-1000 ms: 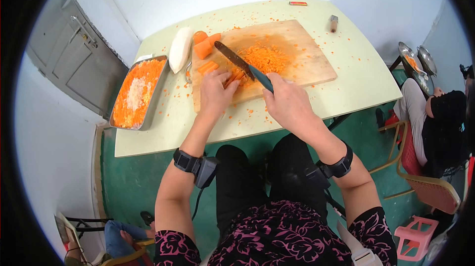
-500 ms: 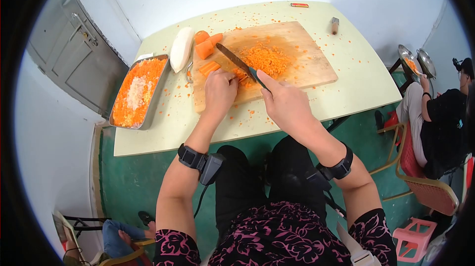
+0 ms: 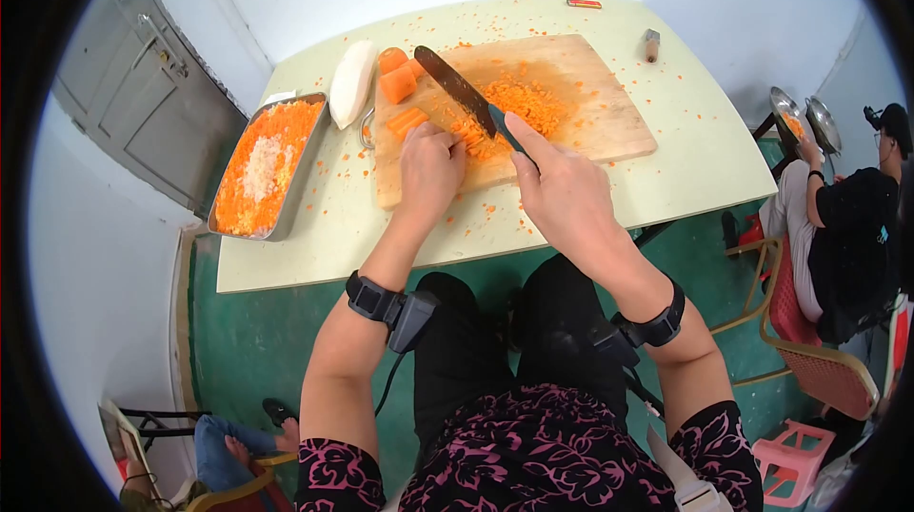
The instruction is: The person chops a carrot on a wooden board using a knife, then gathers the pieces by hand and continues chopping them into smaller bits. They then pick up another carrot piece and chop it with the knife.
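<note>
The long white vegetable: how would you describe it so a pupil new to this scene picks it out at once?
On the pale table, find the wooden cutting board and, to its left, the metal tray of chopped orange bits. The long white vegetable lies between their far ends. It is white and tapering, unlike the shorter, orange carrot pieces just right of it.

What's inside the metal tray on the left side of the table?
The metal tray holds finely chopped orange bits, with a paler heap on them near the middle. The tray's bottom, and whatever lies under the heap, is covered.
</note>
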Available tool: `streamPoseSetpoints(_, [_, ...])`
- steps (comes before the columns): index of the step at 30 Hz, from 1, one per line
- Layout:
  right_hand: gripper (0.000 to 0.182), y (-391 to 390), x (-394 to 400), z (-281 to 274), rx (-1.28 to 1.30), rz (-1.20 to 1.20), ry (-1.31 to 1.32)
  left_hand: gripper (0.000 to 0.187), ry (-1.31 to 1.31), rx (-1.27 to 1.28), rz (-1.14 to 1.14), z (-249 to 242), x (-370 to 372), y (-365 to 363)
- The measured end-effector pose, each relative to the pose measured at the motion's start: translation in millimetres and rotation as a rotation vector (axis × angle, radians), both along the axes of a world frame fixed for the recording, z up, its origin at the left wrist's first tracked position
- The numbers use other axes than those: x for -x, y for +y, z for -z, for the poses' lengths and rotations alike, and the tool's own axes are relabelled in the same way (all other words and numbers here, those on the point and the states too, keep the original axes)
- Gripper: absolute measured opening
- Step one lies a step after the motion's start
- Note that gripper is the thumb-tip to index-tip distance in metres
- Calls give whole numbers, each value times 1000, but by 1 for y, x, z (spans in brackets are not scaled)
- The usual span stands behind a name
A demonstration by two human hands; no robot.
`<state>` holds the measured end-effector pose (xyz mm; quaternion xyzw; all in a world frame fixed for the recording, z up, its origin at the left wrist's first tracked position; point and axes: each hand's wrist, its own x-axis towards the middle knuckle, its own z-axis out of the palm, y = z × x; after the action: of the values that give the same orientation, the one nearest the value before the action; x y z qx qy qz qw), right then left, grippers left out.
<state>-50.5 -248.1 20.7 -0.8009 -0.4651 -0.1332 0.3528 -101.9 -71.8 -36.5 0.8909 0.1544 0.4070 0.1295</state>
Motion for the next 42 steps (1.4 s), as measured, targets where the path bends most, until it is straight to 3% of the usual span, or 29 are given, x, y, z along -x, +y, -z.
streamPoseSetpoints(21, [35,2,-5,5,10,25,2,11,-3,-123,8,2,2,-9])
streamPoseSetpoints(30, [35,3,-1,2,35,9,1,8,-50,-75,18,4,0,-7])
streamPoseSetpoints(33, [35,4,-1,7,-5,-1,-25,7,-45,46,11,3,-1,-6])
streamPoseSetpoints(42, [35,5,1,10,5,-14,-53,6,-37,27,-29,2,-2,-6])
